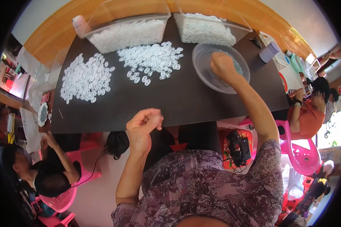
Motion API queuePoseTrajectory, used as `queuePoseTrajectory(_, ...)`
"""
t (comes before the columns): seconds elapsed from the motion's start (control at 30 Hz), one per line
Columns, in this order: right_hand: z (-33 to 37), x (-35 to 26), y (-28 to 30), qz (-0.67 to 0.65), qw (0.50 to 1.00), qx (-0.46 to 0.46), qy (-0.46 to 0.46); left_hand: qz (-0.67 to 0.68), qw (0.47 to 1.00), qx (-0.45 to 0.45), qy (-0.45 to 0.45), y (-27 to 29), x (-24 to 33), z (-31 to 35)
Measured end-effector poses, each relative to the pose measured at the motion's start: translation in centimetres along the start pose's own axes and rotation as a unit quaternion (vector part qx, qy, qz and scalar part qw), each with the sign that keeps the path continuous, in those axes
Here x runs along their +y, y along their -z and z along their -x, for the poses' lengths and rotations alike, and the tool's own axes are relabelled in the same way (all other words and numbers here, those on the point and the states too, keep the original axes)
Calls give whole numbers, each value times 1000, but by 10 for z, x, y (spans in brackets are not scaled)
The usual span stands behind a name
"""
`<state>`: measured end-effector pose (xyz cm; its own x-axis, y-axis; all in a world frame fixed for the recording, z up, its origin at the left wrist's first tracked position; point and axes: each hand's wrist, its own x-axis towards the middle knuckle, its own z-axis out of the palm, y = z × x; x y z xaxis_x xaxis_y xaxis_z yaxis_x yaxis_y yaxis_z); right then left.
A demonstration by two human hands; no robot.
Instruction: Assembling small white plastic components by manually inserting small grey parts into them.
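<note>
My left hand [141, 128] is held above the table's near edge, thumb and fingers pressed together in a pinch. A small blur shows at the fingertips, and what they hold is too small to name. Over the round clear plastic bowl [200, 72] at the right, my right hand [222, 68] is closed, its fingertips hidden behind the hand. Small grey-blue pieces [236, 65] lie inside the bowl. Two heaps of white oval ring-shaped pieces spread on the dark table [129, 100]: a left heap [88, 77] and a middle heap [151, 56].
Two clear bins, a left bin [129, 34] and a right bin [206, 30], hold more white pieces along the back. A lavender cup [269, 52] stands at the far right, a pink bottle [79, 24] at the back left. Other people sit to both sides, near pink chairs [303, 155].
</note>
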<state>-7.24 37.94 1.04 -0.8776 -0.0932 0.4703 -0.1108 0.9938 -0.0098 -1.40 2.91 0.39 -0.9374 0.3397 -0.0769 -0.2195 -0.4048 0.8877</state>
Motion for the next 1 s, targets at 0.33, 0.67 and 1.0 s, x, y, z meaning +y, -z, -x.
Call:
queuePoseTrajectory(0.33, 19, -50, 47, -207, 974, 16, -88, -6, 1000, 7, 7, 2, -4, 5)
queuePoseTrajectory(0.67, 41, -115, 60, -437, 881, -49, -174, 43, 998, 23, 30, -1, -4, 10)
queuePoseTrajectory(1.0, 58, -178, 42, -655, 705, -173, -208, 93, 994, 15, 55, -4, 1, 15)
